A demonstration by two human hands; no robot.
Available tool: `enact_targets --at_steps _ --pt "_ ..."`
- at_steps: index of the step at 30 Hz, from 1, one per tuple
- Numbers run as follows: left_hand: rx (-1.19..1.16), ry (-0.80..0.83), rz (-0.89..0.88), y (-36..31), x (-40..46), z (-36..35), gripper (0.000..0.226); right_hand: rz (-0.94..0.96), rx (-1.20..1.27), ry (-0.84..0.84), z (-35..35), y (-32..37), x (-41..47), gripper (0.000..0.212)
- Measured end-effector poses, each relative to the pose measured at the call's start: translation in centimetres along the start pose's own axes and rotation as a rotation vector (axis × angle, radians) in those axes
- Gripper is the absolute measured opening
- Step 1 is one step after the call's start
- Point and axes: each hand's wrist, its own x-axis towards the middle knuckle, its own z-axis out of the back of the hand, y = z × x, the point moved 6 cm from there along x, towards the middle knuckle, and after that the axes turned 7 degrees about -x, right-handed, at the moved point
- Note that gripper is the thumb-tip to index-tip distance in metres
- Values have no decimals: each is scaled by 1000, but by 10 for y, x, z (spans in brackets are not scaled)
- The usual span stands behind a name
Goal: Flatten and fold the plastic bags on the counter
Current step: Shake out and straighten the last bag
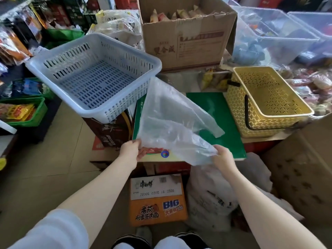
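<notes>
While the green worktop (pixel 228 126) lies mostly bare in front of me, I'd say the job's barely begun: no folded bags visible anywhere on it, & the one bag I've got isn't flat yet, let alone folded. Both baskets look empty too, so nothing's been put away, as far as I can tell.

Biggest thing nearby is the cardboard box (pixel 186 38) at the back, matte brown w/ ragged torn flaps, packets poking out the top. Left of it sits the white basket (pixel 93 74), hard plastic w/ slotted walls & a grid floor, perched on a dark carton. On the right is the yellow basket (pixel 265 99), stiff plastic w/ a geometric lattice & a dark handle.

Then the plastic bag (pixel 172 123): thin, translucent, crinkly film, sort of a lopsided triangle right now. Its near edge is lifted off the worktop, the rest billows up & back toward the white basket, w/ one corner drooping to the right onto the green surface. It'll prob. trap air, so smoothing should go from me outward.

My left hand (pixel 130 150) is pinched onto the bag's near-left corner. My right hand (pixel 222 156) is clamped on the near-right corner, film bunched betw. thumb & fingers. Next up, I reckon: lay it down, press it flat, fold.
</notes>
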Motion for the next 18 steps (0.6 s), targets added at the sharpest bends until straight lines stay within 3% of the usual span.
enact_targets --at_steps 3,8,10,11,13,16,18 --pt "193 -153 -84 5 12 35 11 -136 203 -134 45 -24 2 24" --pt "303 -155 -149 17 12 29 23 -123 630 163 55 -21 -2 23" --pt "642 -216 -359 6 7 19 42 -52 764 287 59 -7 -6 16" --pt "816 -213 -550 -3 -3 7 47 2 827 340 62 3 -9 22" --pt "1012 41 -868 -8 -34 -30 55 143 948 432 69 26 -13 39" --pt "1201 521 -901 18 -64 -76 82 310 1074 580 78 60 -20 40" --pt "1330 572 -968 35 -67 -89 73 361 1113 648 85 81 -27 37"
